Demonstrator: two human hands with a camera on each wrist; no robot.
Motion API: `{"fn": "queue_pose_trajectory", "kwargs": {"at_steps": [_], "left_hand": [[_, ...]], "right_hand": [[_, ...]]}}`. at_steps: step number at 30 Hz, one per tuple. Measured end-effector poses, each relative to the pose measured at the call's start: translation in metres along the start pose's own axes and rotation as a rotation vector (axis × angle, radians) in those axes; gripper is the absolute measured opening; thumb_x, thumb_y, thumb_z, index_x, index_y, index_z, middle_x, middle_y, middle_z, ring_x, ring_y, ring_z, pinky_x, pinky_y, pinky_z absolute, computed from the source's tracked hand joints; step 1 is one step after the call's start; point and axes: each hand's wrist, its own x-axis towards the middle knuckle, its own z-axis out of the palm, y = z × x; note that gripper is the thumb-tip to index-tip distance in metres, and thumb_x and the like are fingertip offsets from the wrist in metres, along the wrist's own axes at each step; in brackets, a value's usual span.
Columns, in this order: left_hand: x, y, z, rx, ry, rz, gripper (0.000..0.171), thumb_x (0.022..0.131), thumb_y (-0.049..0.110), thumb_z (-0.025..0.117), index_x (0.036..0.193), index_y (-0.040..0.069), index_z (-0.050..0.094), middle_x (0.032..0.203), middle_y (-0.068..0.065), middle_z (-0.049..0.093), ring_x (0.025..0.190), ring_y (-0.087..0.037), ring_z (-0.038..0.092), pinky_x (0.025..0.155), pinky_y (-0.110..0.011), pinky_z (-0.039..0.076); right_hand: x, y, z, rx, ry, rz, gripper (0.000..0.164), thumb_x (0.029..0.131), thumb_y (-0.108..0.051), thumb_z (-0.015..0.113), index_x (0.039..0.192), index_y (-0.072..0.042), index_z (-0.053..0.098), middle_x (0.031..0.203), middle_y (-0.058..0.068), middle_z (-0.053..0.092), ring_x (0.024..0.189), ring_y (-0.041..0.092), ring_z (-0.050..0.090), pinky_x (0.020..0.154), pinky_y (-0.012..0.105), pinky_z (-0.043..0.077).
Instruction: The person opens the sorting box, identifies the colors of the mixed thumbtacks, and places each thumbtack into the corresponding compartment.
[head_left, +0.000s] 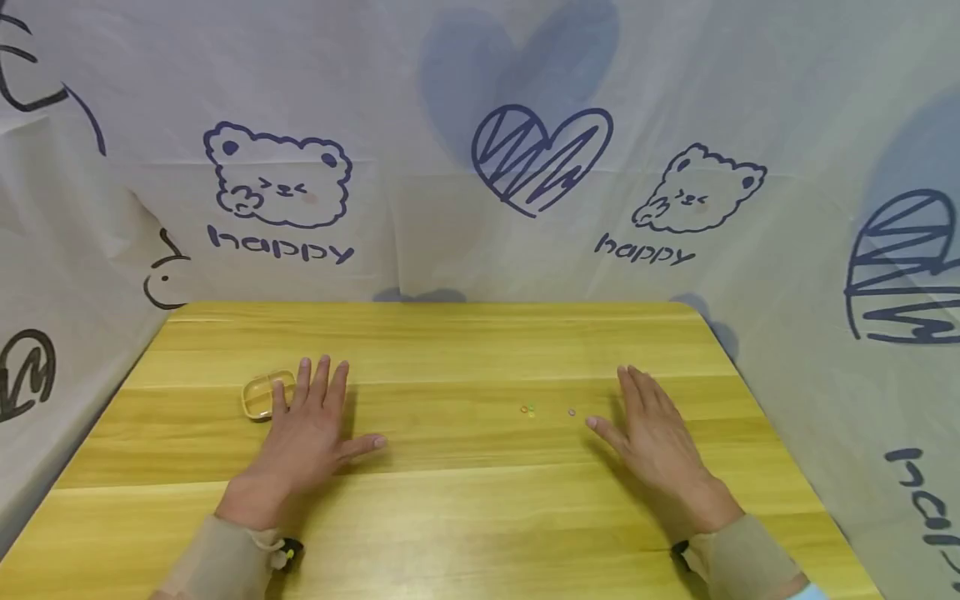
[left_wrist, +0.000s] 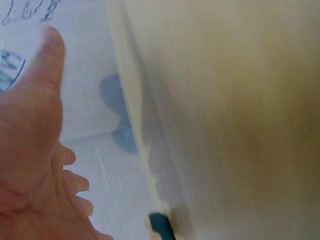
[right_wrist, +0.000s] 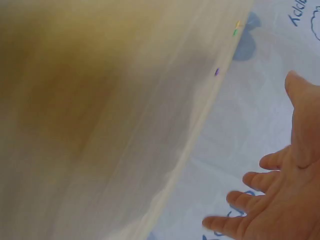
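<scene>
Left hand: raised above the yellow wood-grain surface, fingers straight and spread, pointing away from the person, thumb out to the right; holding nothing. Right hand: likewise raised, fingers extended forward and leftward, thumb apart; holding nothing. A yellow-rimmed, rounded, divided tray lies at left, its long axis undeterminable because the left fingers obstruct its right side. Between the hands, tiny orange, green and yellow pieces sit clustered; one small purple piece lies near the right thumb. Orientation: too small to tell. White printed cloth hangs behind.
</scene>
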Motion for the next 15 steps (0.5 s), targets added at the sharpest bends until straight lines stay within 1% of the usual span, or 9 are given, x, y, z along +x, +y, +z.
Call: {"fn": "queue_pose_trajectory", "kwargs": {"at_steps": [2,4,6,8,10,12,15], "left_hand": [[-0.001,-0.010,-0.004,-0.012,0.033,-0.016,0.111,0.081,0.069,0.060,0.154,0.003,0.007,0.158,-0.030,0.005,0.142,-0.047,-0.007,0.103,-0.076,0.003],[-0.002,-0.022,-0.010,-0.033,0.036,-0.045,0.109,0.082,0.062,0.065,0.154,0.002,0.008,0.156,-0.032,0.007,0.140,-0.050,-0.008,0.101,-0.079,0.002],[-0.003,-0.037,-0.015,-0.063,0.027,-0.085,0.107,0.082,0.054,0.069,0.153,0.002,0.009,0.155,-0.035,0.008,0.139,-0.054,-0.006,0.097,-0.081,0.002],[-0.002,-0.052,-0.020,-0.094,0.005,-0.135,0.107,0.081,0.050,0.072,0.153,0.001,0.010,0.153,-0.037,0.010,0.136,-0.059,-0.004,0.095,-0.083,0.005],[-0.002,-0.068,-0.022,-0.126,-0.025,-0.180,0.108,0.080,0.050,0.073,0.152,-0.001,0.011,0.150,-0.040,0.011,0.132,-0.063,0.001,0.092,-0.083,0.010],[-0.001,-0.081,-0.022,-0.150,-0.063,-0.213,0.111,0.078,0.054,0.072,0.151,-0.003,0.011,0.147,-0.042,0.014,0.127,-0.067,0.008,0.090,-0.082,0.016],[-0.003,-0.096,-0.023,-0.185,-0.116,-0.235,0.115,0.076,0.059,0.072,0.150,-0.005,0.012,0.144,-0.042,0.017,0.121,-0.068,0.015,0.088,-0.078,0.021]], "right_hand": [[0.000,-0.007,-0.001,0.060,-0.010,0.007,0.089,0.093,-0.064,0.045,0.151,-0.001,0.020,0.152,0.027,0.028,0.136,0.046,0.026,0.104,0.065,0.030],[0.002,-0.015,-0.002,0.108,-0.025,0.026,0.084,0.093,-0.061,0.049,0.149,-0.002,0.028,0.147,0.025,0.036,0.132,0.045,0.034,0.099,0.064,0.036],[0.005,-0.023,-0.003,0.134,-0.048,0.040,0.076,0.093,-0.058,0.052,0.145,-0.003,0.037,0.140,0.021,0.046,0.126,0.040,0.043,0.094,0.060,0.042],[0.009,-0.031,-0.002,0.157,-0.071,0.044,0.067,0.094,-0.052,0.055,0.139,-0.004,0.045,0.131,0.017,0.054,0.116,0.035,0.052,0.089,0.055,0.047],[0.013,-0.039,-0.001,0.178,-0.096,0.038,0.056,0.095,-0.046,0.057,0.132,-0.006,0.053,0.122,0.012,0.059,0.106,0.029,0.058,0.083,0.049,0.050],[0.017,-0.047,0.002,0.191,-0.123,0.027,0.048,0.095,-0.044,0.057,0.126,-0.007,0.058,0.115,0.008,0.061,0.098,0.023,0.060,0.079,0.044,0.051],[0.021,-0.061,0.008,0.214,-0.154,-0.001,0.041,0.096,-0.041,0.057,0.120,-0.008,0.061,0.108,0.004,0.061,0.091,0.018,0.059,0.075,0.040,0.051]]}}
